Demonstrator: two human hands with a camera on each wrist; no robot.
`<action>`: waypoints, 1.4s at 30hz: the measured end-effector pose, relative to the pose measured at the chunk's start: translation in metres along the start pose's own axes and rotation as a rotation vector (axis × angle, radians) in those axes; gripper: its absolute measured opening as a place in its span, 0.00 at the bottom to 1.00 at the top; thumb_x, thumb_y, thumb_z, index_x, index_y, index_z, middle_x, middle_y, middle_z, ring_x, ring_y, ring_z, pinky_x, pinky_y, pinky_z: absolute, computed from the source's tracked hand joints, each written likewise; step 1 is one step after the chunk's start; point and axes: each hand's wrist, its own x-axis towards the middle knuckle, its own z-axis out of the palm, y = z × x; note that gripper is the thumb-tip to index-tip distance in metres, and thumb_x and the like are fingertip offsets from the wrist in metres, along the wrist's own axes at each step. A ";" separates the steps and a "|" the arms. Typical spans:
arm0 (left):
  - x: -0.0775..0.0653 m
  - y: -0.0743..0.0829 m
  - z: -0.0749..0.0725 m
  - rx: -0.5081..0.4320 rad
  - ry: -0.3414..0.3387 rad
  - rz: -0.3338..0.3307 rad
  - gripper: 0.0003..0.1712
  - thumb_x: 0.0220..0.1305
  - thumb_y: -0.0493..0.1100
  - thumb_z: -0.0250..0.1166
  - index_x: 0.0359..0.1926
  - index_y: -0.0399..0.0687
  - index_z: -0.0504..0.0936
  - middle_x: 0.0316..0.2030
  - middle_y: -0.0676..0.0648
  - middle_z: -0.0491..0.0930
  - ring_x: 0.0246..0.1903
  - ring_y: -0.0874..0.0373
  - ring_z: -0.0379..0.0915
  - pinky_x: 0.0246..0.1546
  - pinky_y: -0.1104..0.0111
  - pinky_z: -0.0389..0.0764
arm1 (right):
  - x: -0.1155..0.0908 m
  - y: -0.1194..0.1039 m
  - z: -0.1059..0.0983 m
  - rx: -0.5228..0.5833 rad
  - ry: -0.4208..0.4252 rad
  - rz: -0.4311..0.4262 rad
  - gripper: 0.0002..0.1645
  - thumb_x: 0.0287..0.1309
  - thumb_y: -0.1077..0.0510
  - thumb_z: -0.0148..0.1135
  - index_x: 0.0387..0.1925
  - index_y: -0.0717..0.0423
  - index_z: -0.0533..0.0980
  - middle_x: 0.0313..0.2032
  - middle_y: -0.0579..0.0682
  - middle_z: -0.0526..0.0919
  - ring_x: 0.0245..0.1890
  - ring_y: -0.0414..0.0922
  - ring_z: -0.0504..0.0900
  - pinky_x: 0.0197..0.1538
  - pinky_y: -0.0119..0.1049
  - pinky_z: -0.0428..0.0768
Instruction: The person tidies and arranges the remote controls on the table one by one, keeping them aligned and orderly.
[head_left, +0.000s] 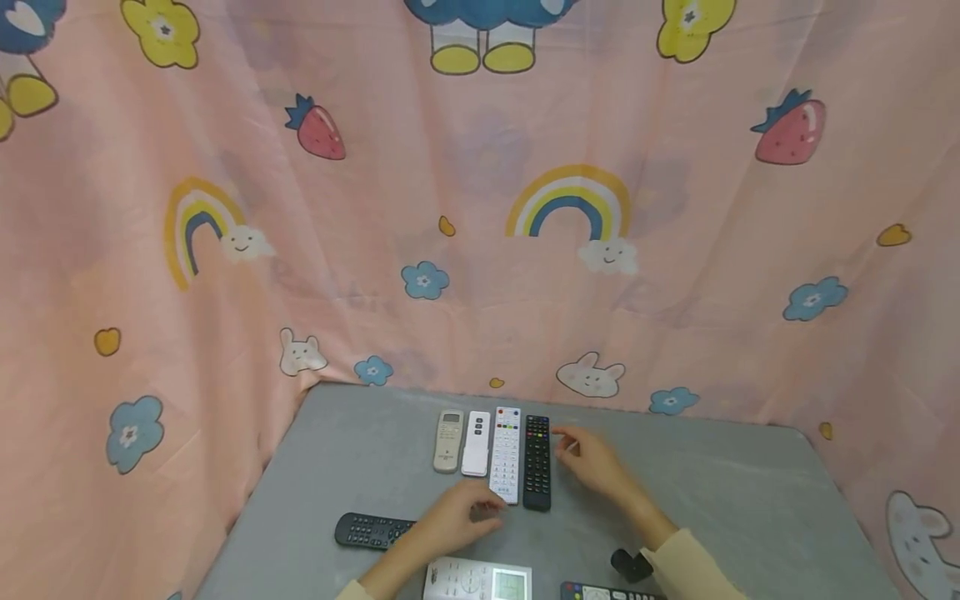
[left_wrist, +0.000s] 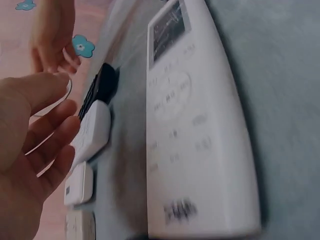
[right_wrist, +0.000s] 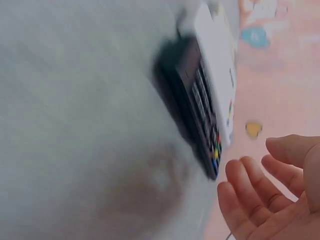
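Observation:
In the head view, a beige remote control (head_left: 447, 446), a small white remote control (head_left: 476, 450), a long white remote control (head_left: 506, 458) and a black remote control (head_left: 537, 467) lie side by side in a row. My right hand (head_left: 592, 462) is just right of the black one's upper end, fingers loosely bent and holding nothing. Near the lower end of the long white one hovers my left hand (head_left: 459, 517), fingers apart and thumb out. The left wrist view shows its fingers (left_wrist: 55, 132) with nothing between them. In the right wrist view, relaxed fingers (right_wrist: 250, 187) hang beside the black remote.
On the grey table (head_left: 712, 483), a black remote (head_left: 367, 530) lies crosswise at left, partly behind my left arm. Towards the front are a white remote with a screen (head_left: 468, 579), another dark remote (head_left: 600, 592) and a small black object (head_left: 628, 564). A patterned pink curtain (head_left: 480, 333) hangs behind.

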 end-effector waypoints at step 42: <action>-0.106 -0.037 -0.018 0.155 -0.130 -0.205 0.38 0.41 0.67 0.76 0.55 0.61 0.83 0.36 0.65 0.70 0.36 0.72 0.56 0.34 0.77 0.64 | -0.125 -0.002 0.067 -0.237 -0.370 -0.184 0.44 0.39 0.23 0.70 0.55 0.41 0.80 0.56 0.49 0.77 0.58 0.54 0.72 0.60 0.60 0.73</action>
